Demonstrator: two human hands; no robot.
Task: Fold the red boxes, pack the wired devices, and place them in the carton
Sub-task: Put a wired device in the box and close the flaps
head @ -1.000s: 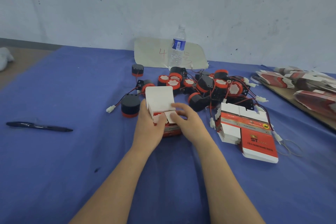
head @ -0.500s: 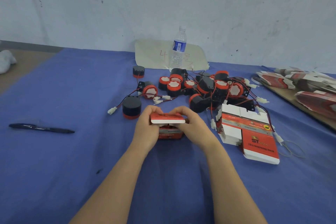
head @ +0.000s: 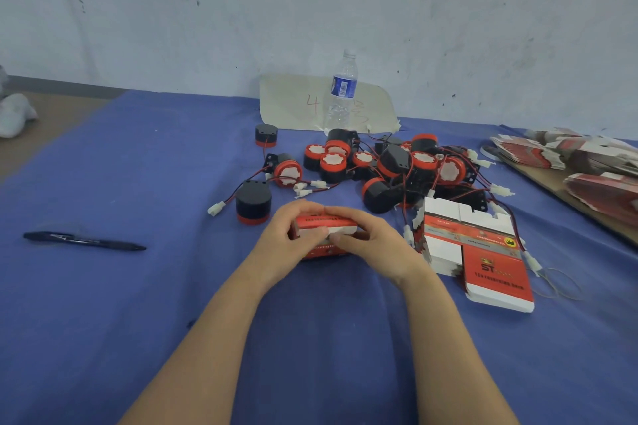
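Red box point(head: 324, 225): on the blue-covered counter point(head: 103, 304) at centre, lid flap down; contents hidden.
Left hand point(head: 288, 238): fingers closed around the box's left end.
Right hand point(head: 373, 245): gripping its right end, thumb on the front edge.
Wired devices point(head: 386, 166): heaped loose behind the box, none in any container.
Flat boxes point(head: 483, 259): unfolded stack just right of the hands.
Bottle point(head: 341, 93): upright by the wall, apparently empty.
Pen point(head: 84, 241): lying far left.

Both forearms reach forward and converge. The left hand point(head: 288, 238) and right hand point(head: 374, 245) are curled, fingertips point(head: 312, 209) nearly meeting, thumbs below the fingers.
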